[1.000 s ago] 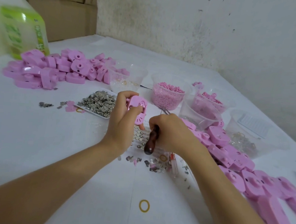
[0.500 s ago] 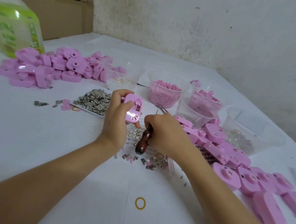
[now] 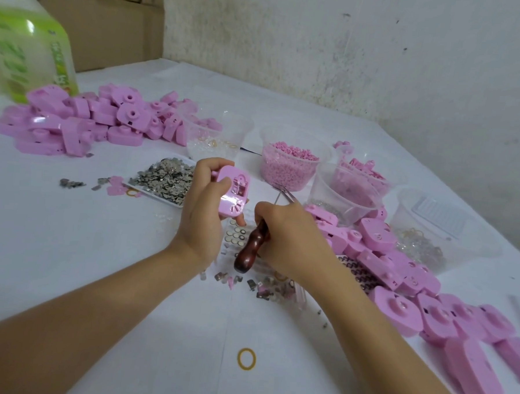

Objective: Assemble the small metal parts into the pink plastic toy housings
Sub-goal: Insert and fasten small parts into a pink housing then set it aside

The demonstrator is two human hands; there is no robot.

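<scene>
The left hand (image 3: 203, 212) has tilted the pink housing (image 3: 233, 195), showing its open inside.

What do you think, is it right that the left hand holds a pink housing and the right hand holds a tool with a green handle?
Not quite: in the head view the tool has a dark reddish-brown handle, not a green one. The left hand does hold the pink housing, and the right hand holds the tool.
</scene>
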